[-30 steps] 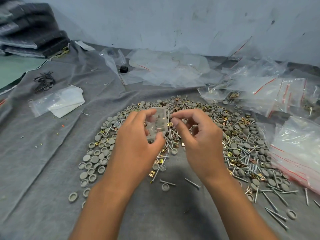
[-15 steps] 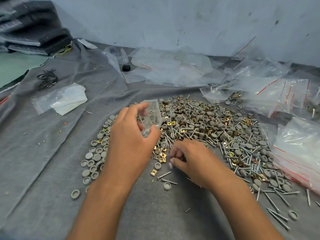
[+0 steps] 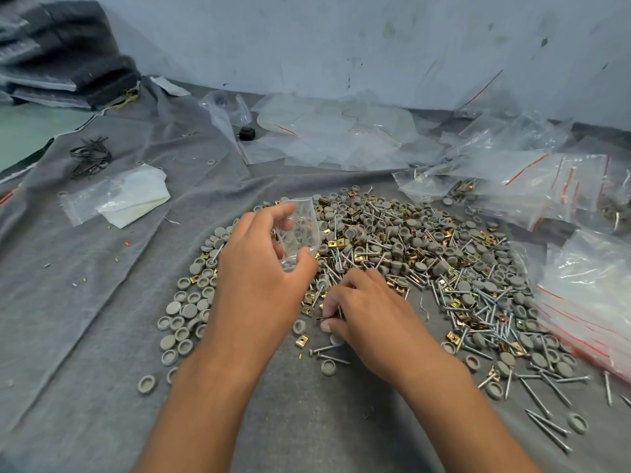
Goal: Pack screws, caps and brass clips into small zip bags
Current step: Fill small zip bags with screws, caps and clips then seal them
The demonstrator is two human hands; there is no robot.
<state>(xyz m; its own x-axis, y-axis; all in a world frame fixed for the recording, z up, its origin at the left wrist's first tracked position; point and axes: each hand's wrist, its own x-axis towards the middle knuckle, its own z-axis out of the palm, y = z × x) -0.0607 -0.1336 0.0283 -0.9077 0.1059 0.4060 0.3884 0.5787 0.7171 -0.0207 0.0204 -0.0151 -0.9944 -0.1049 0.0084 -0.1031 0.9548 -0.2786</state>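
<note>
A wide heap (image 3: 392, 247) of grey round caps, silver screws and small brass clips lies spread on the grey cloth. My left hand (image 3: 259, 281) holds a small clear zip bag (image 3: 300, 230) upright above the heap's left part, thumb and fingers curled round it. My right hand (image 3: 368, 312) is down on the heap's near edge, its fingertips pinching at screws (image 3: 336, 310) there. Loose caps (image 3: 181, 312) lie left of my left wrist, and single screws and a brass clip (image 3: 302, 340) lie just below my right hand's fingers.
Filled and empty zip bags with red seal lines (image 3: 580, 295) pile up at the right and back right. Clear plastic sheets (image 3: 341, 134) lie at the back, a bag with white paper (image 3: 126, 196) at the left, dark wire ties (image 3: 90, 158) beyond it. Folded dark fabric (image 3: 61, 73) sits far left.
My right hand left the bag's mouth and dropped to the near edge of the heap, where it now pinches at screws. My left hand kept the bag raised, drifting slightly left.
</note>
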